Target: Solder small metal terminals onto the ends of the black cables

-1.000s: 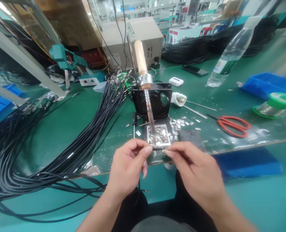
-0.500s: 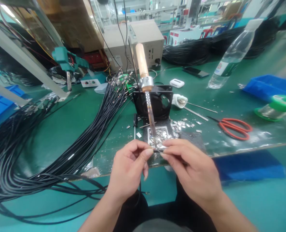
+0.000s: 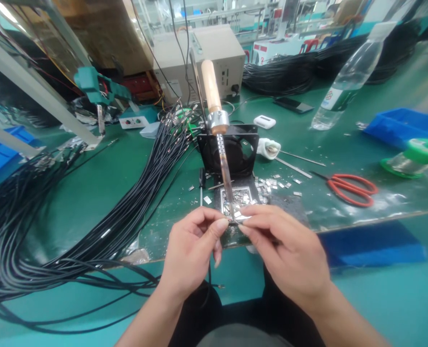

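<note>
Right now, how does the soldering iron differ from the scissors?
The soldering iron stands steeply, tip down, in a metal collar; the scissors lie flat on the green tabletop. The iron has one straight, pale wooden handle, while the scissors have two looped, orange-red ones. The iron also looks longer in this view than the scissors. Both are hand tools.

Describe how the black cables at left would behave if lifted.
The cables would probably bend and sag, since they already curve in loops past the table. So many together may feel heavy. Stray ones might slip out.
</note>
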`<state>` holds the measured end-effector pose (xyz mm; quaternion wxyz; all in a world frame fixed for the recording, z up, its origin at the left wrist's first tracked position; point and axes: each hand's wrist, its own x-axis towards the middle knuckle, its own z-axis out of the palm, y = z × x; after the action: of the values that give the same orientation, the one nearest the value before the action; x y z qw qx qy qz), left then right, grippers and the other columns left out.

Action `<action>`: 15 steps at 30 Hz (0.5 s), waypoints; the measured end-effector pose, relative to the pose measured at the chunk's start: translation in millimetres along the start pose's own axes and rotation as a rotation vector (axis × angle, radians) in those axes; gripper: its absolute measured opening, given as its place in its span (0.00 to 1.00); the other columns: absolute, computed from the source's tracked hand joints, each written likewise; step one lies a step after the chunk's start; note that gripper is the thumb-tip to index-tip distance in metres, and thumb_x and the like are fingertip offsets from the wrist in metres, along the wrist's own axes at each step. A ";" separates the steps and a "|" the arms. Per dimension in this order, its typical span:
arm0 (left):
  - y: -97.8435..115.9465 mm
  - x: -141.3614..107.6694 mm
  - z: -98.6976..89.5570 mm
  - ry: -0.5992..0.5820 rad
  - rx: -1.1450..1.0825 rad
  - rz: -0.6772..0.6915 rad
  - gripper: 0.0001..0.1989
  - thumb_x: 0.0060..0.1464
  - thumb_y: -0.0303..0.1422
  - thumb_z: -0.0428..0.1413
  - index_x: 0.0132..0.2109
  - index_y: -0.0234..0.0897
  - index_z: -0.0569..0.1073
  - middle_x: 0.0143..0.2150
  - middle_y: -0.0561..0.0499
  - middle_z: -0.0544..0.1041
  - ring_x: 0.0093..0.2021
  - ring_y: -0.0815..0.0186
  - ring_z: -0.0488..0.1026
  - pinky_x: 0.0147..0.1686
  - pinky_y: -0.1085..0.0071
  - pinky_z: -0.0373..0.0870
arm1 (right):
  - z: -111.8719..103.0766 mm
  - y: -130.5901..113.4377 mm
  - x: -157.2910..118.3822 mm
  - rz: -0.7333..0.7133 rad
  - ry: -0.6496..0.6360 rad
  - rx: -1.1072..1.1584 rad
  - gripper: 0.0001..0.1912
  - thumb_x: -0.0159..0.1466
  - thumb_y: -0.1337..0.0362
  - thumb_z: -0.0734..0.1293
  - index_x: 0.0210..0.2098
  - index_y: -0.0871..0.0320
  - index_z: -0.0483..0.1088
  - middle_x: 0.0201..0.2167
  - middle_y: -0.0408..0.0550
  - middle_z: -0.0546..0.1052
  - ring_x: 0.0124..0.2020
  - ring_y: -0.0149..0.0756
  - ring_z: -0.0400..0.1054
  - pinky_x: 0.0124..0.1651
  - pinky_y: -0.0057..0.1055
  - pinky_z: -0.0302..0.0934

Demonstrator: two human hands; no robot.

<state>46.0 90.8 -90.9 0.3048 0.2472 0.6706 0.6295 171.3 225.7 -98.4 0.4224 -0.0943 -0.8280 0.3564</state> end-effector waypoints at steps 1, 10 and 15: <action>-0.2 -0.1 -0.2 0.001 -0.002 0.000 0.15 0.64 0.43 0.65 0.39 0.34 0.76 0.18 0.58 0.70 0.16 0.75 0.66 0.18 0.80 0.65 | 0.1 0.0 0.1 0.002 0.001 0.000 0.05 0.68 0.74 0.71 0.37 0.59 0.78 0.43 0.44 0.84 0.46 0.22 0.79 0.55 0.12 0.69; -0.7 -1.2 -1.5 0.000 0.001 -0.002 0.15 0.64 0.43 0.65 0.39 0.35 0.75 0.17 0.58 0.70 0.16 0.75 0.66 0.18 0.80 0.64 | 0.8 -0.5 0.5 -0.004 0.009 -0.004 0.05 0.68 0.74 0.72 0.37 0.59 0.78 0.43 0.43 0.83 0.44 0.22 0.79 0.53 0.14 0.70; -2.8 -1.6 -1.4 0.004 0.003 -0.007 0.16 0.64 0.44 0.65 0.40 0.35 0.75 0.17 0.58 0.70 0.16 0.74 0.66 0.19 0.79 0.64 | 0.6 -1.6 2.7 0.262 0.035 0.113 0.03 0.70 0.66 0.71 0.38 0.56 0.77 0.38 0.42 0.82 0.37 0.24 0.77 0.39 0.16 0.71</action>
<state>46.3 88.4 -93.5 0.3052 0.2441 0.6731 0.6278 169.3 225.5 -95.8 0.3914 -0.1841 -0.7797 0.4527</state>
